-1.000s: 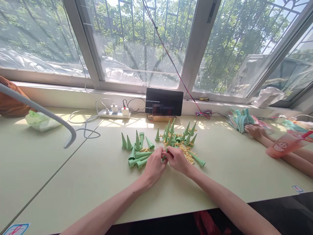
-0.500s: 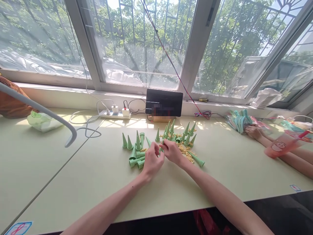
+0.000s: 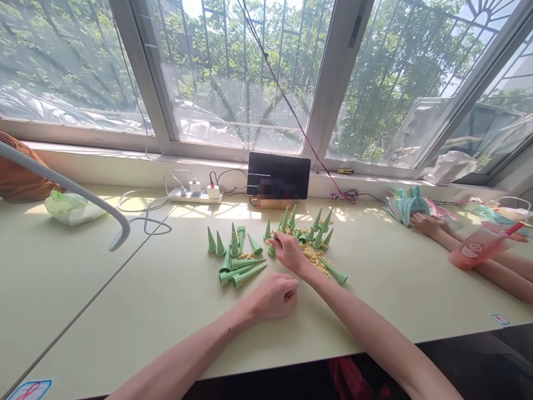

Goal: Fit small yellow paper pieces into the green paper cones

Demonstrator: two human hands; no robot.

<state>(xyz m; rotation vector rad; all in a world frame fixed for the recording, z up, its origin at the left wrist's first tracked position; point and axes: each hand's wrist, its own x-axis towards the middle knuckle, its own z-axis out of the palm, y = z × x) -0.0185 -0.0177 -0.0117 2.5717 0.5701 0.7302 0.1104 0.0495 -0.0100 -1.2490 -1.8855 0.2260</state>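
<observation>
My right hand (image 3: pixel 289 253) is closed, its thumb and fingers pinched at a green plastic cone (image 3: pixel 272 251) that stands upright and is partly hidden behind them. Nearer the table's front edge, my left hand (image 3: pixel 277 295) rests on the table, fingers curled in; whatever they may hold is hidden. Left of the hands lie several hollow green cones (image 3: pixel 250 275), with others upright behind them. More green cones (image 3: pixel 318 219) stand beyond my right hand. Small yellow pieces (image 3: pixel 318 261) are heaped beside it, and a few lie among the left cones.
A dark tablet (image 3: pixel 278 175) leans at the window side. A power strip (image 3: pixel 195 194) with cables sits left of it. On the right, another person's hand (image 3: pixel 425 223) touches teal items (image 3: pixel 410 205) near a pink drink cup (image 3: pixel 478 244). A grey curved bar (image 3: pixel 83 189) crosses the left.
My left hand has moved away from my right hand, toward me and slightly right, uncovering the lying cones. My right hand has shifted slightly up and left with the green cone.
</observation>
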